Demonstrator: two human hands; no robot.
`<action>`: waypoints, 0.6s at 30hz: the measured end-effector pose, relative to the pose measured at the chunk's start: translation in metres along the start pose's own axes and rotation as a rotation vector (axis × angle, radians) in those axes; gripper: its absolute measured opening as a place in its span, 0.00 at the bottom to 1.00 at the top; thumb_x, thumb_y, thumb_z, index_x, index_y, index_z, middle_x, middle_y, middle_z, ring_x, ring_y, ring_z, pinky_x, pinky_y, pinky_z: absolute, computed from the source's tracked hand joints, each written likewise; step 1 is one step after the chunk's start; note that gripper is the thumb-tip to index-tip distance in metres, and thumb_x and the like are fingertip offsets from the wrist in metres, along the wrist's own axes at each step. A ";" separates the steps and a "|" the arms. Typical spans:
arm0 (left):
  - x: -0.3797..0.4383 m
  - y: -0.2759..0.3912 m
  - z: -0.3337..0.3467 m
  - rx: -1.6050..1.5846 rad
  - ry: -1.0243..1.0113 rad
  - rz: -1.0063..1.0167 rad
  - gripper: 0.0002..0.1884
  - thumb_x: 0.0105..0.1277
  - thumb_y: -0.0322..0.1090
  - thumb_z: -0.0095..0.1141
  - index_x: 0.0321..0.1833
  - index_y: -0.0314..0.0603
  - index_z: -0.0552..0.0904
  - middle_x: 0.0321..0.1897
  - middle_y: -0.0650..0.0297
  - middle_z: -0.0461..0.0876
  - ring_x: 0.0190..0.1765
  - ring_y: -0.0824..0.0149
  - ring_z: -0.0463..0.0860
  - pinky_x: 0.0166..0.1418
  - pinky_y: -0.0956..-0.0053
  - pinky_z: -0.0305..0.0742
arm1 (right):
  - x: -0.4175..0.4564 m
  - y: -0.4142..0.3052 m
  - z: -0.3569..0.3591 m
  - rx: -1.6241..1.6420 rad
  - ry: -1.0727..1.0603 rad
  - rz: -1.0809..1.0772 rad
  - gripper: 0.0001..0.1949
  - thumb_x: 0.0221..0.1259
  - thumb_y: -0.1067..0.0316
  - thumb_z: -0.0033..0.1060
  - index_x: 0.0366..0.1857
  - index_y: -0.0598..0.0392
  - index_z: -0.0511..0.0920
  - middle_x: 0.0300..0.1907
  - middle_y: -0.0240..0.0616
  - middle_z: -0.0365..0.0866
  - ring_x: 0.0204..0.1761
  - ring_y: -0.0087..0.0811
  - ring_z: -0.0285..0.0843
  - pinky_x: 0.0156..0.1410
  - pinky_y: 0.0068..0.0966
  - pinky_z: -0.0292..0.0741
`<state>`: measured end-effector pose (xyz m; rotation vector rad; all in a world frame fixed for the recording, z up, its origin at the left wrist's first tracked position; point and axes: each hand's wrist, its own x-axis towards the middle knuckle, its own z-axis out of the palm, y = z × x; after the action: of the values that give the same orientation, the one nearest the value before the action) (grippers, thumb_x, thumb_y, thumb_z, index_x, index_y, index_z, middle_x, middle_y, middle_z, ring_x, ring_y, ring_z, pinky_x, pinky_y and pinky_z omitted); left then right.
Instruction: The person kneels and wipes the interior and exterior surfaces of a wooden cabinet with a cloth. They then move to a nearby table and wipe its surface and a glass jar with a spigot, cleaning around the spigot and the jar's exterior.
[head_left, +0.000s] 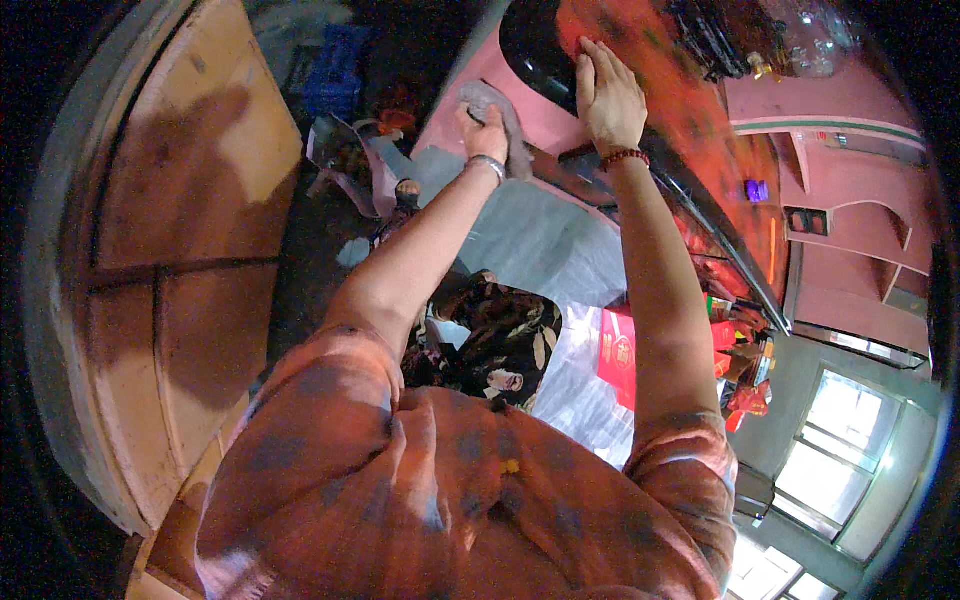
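My left hand (486, 136) grips a grey cloth (516, 142), pressed against the pink side panel (566, 124) of a piece of furniture. Part of the cloth hangs down past the wrist, which wears a metal bracelet. My right hand (613, 101) lies flat, fingers stretched out, on the red and black glossy top (667, 97) of the same furniture, near its rounded black corner (529, 45). A dark red bead bracelet (625, 157) circles that wrist. Both arms reach forward from my checked shirt.
A wooden cabinet (202, 165) stands at the left. Near it are a blue crate (334, 71) and an open bag (341, 150). A red box (617, 356) stands on the grey floor (540, 232). A small purple object (757, 190) sits before pink shelves (847, 217).
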<state>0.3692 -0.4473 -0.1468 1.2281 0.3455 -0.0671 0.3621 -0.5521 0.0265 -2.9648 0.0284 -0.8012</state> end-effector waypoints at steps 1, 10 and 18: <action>-0.010 0.006 0.003 -0.040 0.017 -0.055 0.34 0.75 0.44 0.59 0.77 0.35 0.62 0.69 0.44 0.74 0.71 0.47 0.74 0.76 0.58 0.66 | -0.002 0.001 0.001 -0.010 -0.005 0.011 0.24 0.79 0.44 0.41 0.68 0.39 0.78 0.71 0.39 0.78 0.72 0.45 0.74 0.76 0.47 0.68; -0.076 0.046 0.047 -0.119 -0.046 0.195 0.29 0.65 0.32 0.68 0.60 0.38 0.63 0.52 0.50 0.74 0.55 0.54 0.75 0.65 0.59 0.69 | -0.003 -0.003 -0.004 -0.039 -0.022 0.030 0.23 0.80 0.46 0.37 0.69 0.38 0.78 0.71 0.39 0.77 0.72 0.46 0.74 0.76 0.42 0.69; -0.043 -0.072 0.024 0.098 -0.247 0.430 0.24 0.58 0.29 0.69 0.53 0.38 0.71 0.47 0.58 0.74 0.52 0.57 0.76 0.61 0.59 0.73 | -0.003 0.000 0.000 -0.047 0.035 -0.019 0.22 0.78 0.48 0.40 0.66 0.40 0.80 0.68 0.39 0.81 0.68 0.46 0.78 0.72 0.43 0.73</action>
<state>0.3166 -0.5003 -0.1926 1.3508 -0.1415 0.1352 0.3590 -0.5516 0.0251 -2.9985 0.0218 -0.8671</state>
